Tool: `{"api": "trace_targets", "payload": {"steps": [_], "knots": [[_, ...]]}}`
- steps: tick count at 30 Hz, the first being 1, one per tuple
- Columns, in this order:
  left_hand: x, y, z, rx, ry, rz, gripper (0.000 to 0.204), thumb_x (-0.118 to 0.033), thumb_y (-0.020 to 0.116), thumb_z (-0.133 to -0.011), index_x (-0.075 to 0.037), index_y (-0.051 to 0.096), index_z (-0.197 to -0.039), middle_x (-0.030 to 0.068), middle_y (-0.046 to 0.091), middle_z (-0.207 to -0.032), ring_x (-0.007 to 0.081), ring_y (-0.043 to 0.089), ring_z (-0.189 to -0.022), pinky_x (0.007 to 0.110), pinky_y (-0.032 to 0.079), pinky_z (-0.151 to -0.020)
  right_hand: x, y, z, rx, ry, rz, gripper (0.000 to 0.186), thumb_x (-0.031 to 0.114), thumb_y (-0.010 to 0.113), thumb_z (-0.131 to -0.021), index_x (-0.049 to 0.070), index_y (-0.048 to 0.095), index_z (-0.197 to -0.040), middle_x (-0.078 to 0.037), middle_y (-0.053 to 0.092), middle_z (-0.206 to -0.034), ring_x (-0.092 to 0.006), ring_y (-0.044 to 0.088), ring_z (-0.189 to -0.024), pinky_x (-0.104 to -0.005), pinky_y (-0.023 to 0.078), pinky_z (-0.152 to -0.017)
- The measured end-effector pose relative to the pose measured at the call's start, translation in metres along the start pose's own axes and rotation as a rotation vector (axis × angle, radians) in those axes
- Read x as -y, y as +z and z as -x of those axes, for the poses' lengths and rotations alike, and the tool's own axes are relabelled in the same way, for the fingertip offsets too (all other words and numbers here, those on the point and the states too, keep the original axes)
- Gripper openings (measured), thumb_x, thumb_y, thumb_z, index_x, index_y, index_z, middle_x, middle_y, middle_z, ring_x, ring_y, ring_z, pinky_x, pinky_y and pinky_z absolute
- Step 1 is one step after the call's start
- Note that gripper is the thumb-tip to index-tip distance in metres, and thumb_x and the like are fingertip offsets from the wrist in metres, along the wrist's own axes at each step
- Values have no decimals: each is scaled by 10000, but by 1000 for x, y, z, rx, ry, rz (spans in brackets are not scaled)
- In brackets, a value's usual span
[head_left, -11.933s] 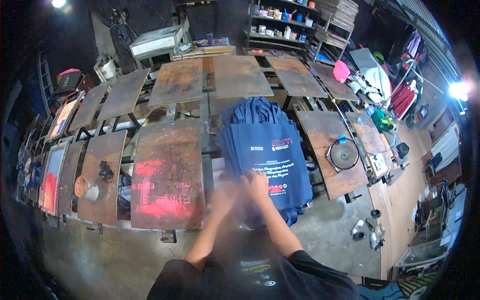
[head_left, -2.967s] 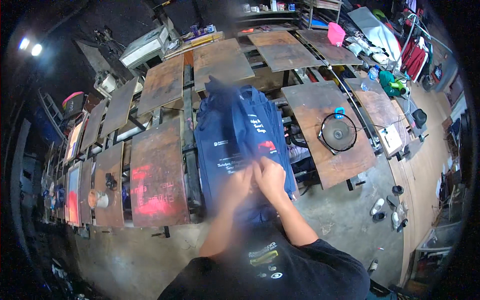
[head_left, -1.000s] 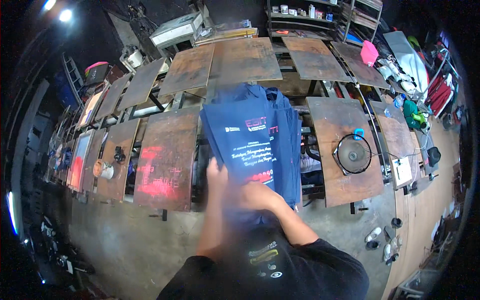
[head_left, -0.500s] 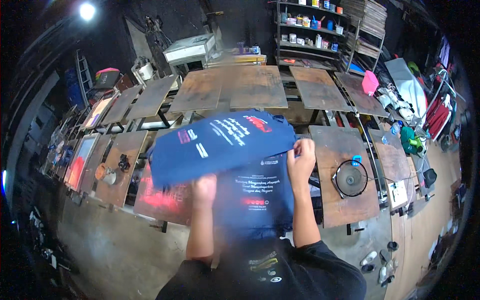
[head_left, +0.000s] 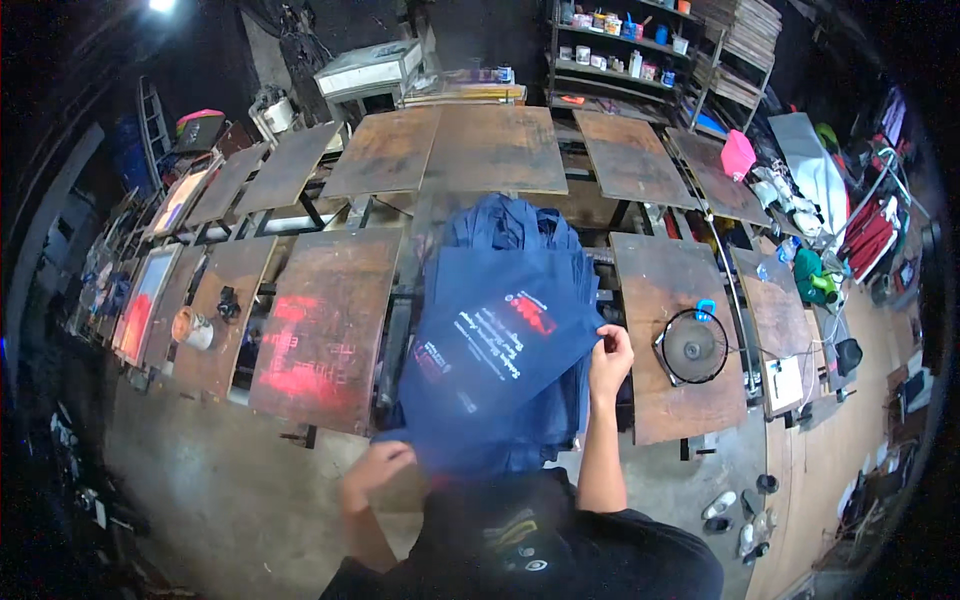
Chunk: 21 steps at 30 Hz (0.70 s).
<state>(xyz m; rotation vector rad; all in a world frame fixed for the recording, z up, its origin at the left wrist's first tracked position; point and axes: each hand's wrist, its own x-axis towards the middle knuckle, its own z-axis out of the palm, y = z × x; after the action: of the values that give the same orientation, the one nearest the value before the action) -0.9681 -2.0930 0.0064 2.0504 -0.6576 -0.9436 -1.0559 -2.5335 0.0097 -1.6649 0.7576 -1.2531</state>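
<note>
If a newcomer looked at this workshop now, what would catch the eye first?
Probably the navy bag, held askew over a stack of similar bags at the centre, its edge pinched by the right hand. Next, perhaps, the red-stained board just left of the stack and the bright pink object at the upper right.

top bag (head_left: pixel 490 345) | swung over bag stack (head_left: pixel 562 405) | hands (head_left: pixel 611 366) farther apart

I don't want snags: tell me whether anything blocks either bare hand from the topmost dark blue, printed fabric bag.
Nothing visible does. The right hand pinches the edge of the dark blue, printed fabric bag directly; the left hand is at the bag's lower-left end, though whether it grips is unclear.
</note>
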Motion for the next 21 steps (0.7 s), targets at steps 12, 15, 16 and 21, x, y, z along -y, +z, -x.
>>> {"api": "trace_targets", "payload": {"steps": [12,15,16,21], "knots": [[-101,-47,-153,-499,522,-203,240,-158,692,-887,-9,649,-1070,137,693,-1014,298,647,-1002,386,500,-900,34,-4,1,-15,216,-290,195,3,583,-909,-19,663,-1085,-47,662,-994,-114,602,-832,-243,485,-744],[-98,-34,-223,-605,535,-383,360,-210,712,-849,-37,625,-1153,142,625,-1195,358,551,-1162,460,448,-973,40,-1,6,20,178,-196,261,-15,606,-864,-23,644,-1122,-44,648,-970,-101,578,-813,-243,482,-737],[-92,-31,-241,-631,526,-427,400,-240,717,-848,-45,614,-1182,131,598,-1246,349,527,-1201,469,438,-981,37,-3,8,61,204,-144,273,-28,603,-847,-25,643,-1117,-43,645,-978,-104,582,-844,-252,486,-762],[-103,-6,-277,-702,311,-665,494,-291,776,-786,-97,609,-1208,105,600,-1208,318,556,-1097,480,441,-907,25,-17,12,-4,-24,-17,330,-102,579,-819,-17,643,-1131,-55,613,-1019,-133,597,-909,-264,481,-807]]}}
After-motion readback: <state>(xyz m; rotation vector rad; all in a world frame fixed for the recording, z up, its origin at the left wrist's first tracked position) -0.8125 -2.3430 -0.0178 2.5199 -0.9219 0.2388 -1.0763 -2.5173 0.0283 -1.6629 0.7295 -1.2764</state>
